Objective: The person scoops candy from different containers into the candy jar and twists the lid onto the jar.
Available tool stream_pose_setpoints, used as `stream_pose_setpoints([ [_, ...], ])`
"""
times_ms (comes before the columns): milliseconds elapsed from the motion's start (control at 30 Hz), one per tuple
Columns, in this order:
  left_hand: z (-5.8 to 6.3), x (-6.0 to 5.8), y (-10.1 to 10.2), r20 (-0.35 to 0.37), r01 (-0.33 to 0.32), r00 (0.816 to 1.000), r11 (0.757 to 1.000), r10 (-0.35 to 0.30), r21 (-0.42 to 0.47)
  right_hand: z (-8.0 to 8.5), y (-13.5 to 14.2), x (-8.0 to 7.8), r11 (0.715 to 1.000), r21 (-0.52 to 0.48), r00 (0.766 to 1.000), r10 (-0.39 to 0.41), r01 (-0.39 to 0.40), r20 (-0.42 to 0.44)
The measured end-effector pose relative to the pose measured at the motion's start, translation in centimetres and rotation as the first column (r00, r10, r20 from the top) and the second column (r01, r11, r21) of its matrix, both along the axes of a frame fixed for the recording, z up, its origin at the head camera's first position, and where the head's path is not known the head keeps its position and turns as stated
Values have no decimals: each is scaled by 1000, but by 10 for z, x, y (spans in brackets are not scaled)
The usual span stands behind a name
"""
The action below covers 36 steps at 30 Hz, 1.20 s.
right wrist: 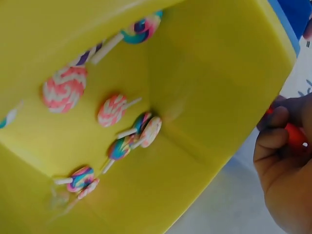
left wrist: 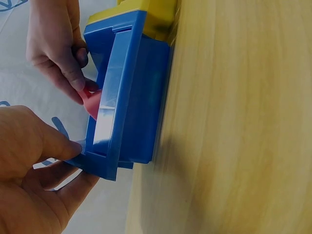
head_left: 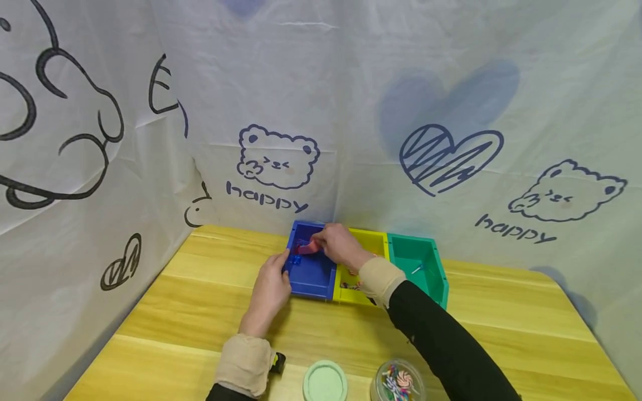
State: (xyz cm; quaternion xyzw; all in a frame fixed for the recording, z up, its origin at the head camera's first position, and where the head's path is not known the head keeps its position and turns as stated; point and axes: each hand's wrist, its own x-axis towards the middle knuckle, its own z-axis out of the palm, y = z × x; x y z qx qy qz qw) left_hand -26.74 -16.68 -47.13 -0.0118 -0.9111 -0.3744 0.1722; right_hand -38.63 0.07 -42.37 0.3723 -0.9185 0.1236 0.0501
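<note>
**L hand point(head_left: 271, 278) on blue rectangular plastic bin point(head_left: 311, 277), R hand point(head_left: 343, 245) w/ red plastic scoop point(head_left: 307, 248)**

From L: the L forearm comes from the near edge, going forward, hand in line w/ it. This hand pinches the left rim of the blue bin, thumb on one face, fingers on the other, as the L wrist view shows.

Next is the scoop. Its wide end is inside the blue bin, toward the far left part, close to a small blue piece point(head_left: 296, 259). Its narrow end is btwn thumb & fingers of the R hand, so this grip is closed on the handle, w/ the bowl to the left of the fingertips.

The R hand is above the far part of the blue bin, fingers bent & directed left. Its forearm, in black sleeve point(head_left: 441, 328) w/ beige wrist band point(head_left: 382, 281), crosses diagonally over the yellow plastic bin point(head_left: 372, 239), where small swirl-coloured lollipops point(right wrist: 112, 111) lie.

Nearer, L to R: round pale-green lid point(head_left: 325, 383), then round clear jar point(head_left: 375, 385) w/ more lollipops. Far R: green plastic bin point(head_left: 411, 249), touching the yellow one.
</note>
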Motion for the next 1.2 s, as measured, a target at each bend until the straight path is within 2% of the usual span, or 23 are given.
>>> stream_pose_setpoints([
  [167,-2,1,-1,-27,-1,1000,1000,1,-19,0,6,0,999,-11,999,47,-47,7],
  [433,-3,2,-3,-2,-8,1000,1000,8,-10,0,9,1,999,-7,998,43,-43,48],
  [767,-2,1,-1,41,-7,999,1000,7,6,8,14,-15,991,119,998,-60,58,12],
  [1000,-1,2,-1,60,-15,998,1000,14,16,14,15,-25,989,146,999,31,-33,12],
  [1200,1,2,0,47,-13,999,1000,12,17,20,13,-22,980,157,990,130,-119,-62],
])
